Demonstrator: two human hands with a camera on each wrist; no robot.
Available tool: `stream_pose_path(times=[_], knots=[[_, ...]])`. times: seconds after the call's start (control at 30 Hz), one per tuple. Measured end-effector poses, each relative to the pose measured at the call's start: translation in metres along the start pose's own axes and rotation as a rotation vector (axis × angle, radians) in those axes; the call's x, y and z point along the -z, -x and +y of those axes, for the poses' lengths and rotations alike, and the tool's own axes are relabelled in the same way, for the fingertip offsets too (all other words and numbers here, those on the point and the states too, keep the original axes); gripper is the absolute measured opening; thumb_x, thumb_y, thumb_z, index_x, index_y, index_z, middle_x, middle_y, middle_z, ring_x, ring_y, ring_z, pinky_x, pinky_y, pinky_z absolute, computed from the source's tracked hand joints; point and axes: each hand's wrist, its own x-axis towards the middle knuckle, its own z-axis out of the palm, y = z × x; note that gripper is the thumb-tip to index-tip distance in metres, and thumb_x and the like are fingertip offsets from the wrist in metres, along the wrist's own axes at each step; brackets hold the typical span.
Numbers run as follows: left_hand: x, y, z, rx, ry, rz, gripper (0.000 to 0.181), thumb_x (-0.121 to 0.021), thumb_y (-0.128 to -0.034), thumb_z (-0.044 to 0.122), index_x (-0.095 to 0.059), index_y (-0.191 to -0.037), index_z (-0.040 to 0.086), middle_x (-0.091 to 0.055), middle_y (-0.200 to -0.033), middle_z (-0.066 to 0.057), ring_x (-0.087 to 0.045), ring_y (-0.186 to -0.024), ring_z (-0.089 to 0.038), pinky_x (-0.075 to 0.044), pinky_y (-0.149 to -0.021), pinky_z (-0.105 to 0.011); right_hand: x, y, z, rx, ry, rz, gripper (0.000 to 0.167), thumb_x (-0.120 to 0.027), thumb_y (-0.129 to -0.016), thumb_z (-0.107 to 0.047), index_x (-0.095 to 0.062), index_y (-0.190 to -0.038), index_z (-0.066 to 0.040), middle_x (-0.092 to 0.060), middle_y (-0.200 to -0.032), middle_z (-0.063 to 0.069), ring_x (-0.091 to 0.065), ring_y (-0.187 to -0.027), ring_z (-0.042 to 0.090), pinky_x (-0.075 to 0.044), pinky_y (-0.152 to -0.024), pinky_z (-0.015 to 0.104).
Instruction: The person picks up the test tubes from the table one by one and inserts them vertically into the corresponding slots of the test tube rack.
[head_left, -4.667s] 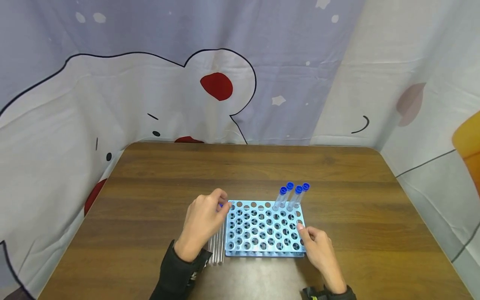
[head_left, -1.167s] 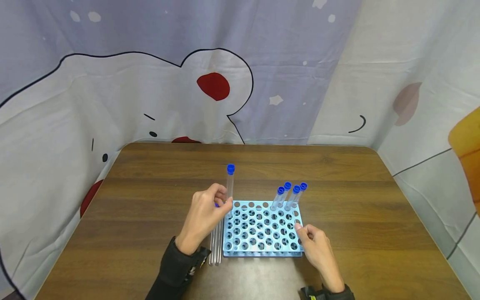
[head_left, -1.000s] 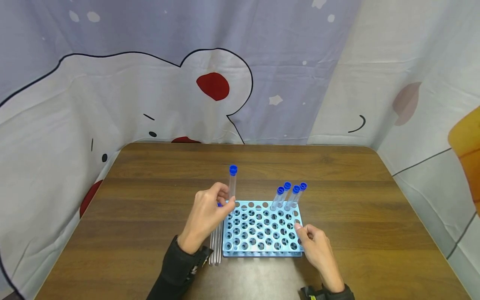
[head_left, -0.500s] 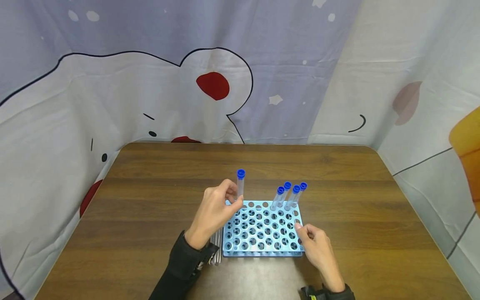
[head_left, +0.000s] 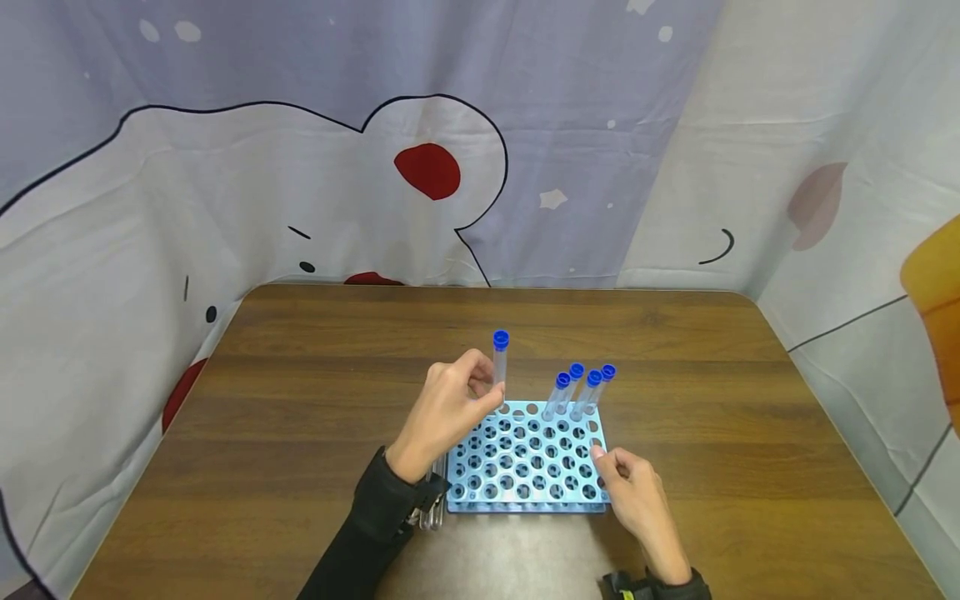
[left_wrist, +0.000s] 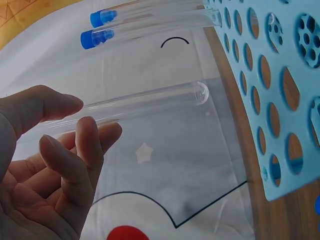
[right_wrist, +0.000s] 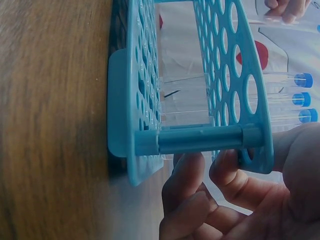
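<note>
Between left thumb and fingers, my left hand (head_left: 446,408) pinches a clear test tube (head_left: 500,365) with a blue cap. It is upright over the back-left part of the light blue test tube rack (head_left: 527,507). In the left wrist view the rounded bottom of that test tube (left_wrist: 155,101) is apart from the rack's holed top (left_wrist: 277,190). My right hand (head_left: 637,497) holds the rack's right end; in the right wrist view its fingers (right_wrist: 187,180) curl by the end bar (right_wrist: 200,139). Several capped tubes (head_left: 593,380) stand in the rack's back-right holes.
More clear tubes (head_left: 437,515) lie on the wooden table (head_left: 300,467) along the rack's left side, partly hidden by my left sleeve (head_left: 375,517). A printed curtain (head_left: 300,183) hangs behind the table's back edge.
My left hand has lifted a test tube from beside the rack's left edge, turned it upright, and carried it right over the rack's back row. The right hand has stayed on the rack.
</note>
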Motion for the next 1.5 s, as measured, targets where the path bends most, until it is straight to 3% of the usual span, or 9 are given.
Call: stream_pose_path(times=[0.2,0.83,1.5], knots=[[-0.004,-0.006,0.003,0.02,0.038,-0.051,0.012,-0.067,-0.0804,0.011,-0.06,-0.087,0.005,-0.065,-0.076,-0.001,-0.059,-0.064,-0.005,-0.047,-0.058,-0.018,0.001,0.0,0.0,0.005,0.001,0.003,0.043,-0.051,-0.091,-0.042,-0.056,-0.07,-0.004,-0.047,-0.058,-0.002,-0.041,-0.056,0.014,-0.032,-0.051,0.027],[-0.02,-0.015,0.005,0.059,0.09,-0.131,0.013,-0.066,-0.0813,0.012,-0.06,-0.089,0.004,-0.065,-0.08,-0.002,-0.061,-0.069,-0.007,-0.048,-0.063,-0.018,0.0,0.001,0.0,0.0,0.001,0.005,0.044,-0.052,-0.092,-0.041,-0.055,-0.069,-0.004,-0.043,-0.056,-0.003,-0.04,-0.055,0.014,-0.031,-0.051,0.027],[-0.033,-0.023,0.001,0.07,0.046,-0.213,0.012,-0.065,-0.0827,0.011,-0.059,-0.089,0.003,-0.066,-0.08,-0.004,-0.062,-0.07,-0.009,-0.048,-0.062,-0.016,0.0,0.0,0.0,0.001,-0.006,0.001,0.044,-0.052,-0.091,-0.043,-0.055,-0.067,-0.006,-0.045,-0.057,-0.002,-0.041,-0.056,0.014,-0.033,-0.051,0.027]])
